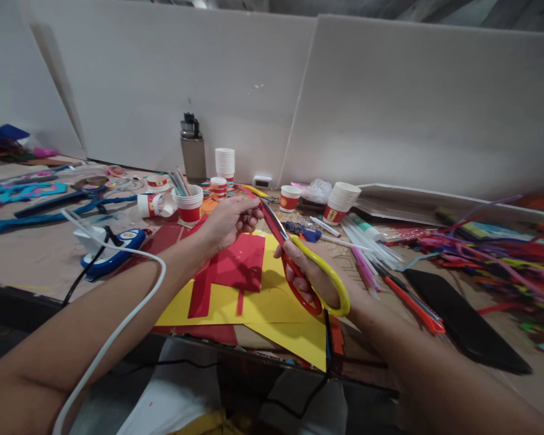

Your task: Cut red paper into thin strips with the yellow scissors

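My right hand [309, 273] grips a pair of scissors [317, 258] with one red and one yellow handle loop. Their blades point up and away, nearly together, along a narrow strip of red paper [267, 216]. Fingertips of my left hand [236, 220] pinch that strip near the blades. Whether the blades are cutting it at this instant, I cannot tell. Below both hands, a red paper piece [245, 266] and a wider red strip [201, 296] lie on yellow paper sheets [272, 307]. A short, thin red strip [240, 303] lies there too.
A paper cup of pencils [189, 208], stacked cups [340, 202] and a dark bottle [193, 154] stand behind. Right are a red utility knife [414, 305], a black phone-like slab [466, 320] and colourful pipe cleaners [489, 260]. A white cable [138, 302] crosses my left forearm.
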{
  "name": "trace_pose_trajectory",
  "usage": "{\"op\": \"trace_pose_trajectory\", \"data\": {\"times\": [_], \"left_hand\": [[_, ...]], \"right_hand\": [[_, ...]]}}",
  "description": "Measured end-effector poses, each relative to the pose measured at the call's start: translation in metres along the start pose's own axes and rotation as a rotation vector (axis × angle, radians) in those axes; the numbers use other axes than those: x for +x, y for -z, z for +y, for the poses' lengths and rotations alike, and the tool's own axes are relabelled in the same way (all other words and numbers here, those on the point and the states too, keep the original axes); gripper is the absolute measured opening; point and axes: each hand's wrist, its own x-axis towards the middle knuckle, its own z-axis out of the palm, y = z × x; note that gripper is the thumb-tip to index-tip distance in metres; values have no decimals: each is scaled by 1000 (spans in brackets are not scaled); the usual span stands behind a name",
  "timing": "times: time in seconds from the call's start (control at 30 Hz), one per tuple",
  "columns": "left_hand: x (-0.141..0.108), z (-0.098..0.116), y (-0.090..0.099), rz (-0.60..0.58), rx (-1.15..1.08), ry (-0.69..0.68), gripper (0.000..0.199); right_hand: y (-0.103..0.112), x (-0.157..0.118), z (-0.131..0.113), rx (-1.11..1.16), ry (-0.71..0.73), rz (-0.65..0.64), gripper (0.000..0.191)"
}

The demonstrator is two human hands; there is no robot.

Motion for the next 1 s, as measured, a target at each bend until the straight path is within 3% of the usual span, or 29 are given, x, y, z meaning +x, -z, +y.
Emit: {"op": "trace_pose_trajectory", "data": {"times": [1.0], "left_hand": [[2, 1, 2, 28, -18, -30, 14]], "right_hand": [[-3, -2, -5, -67, 47, 58, 42]]}}
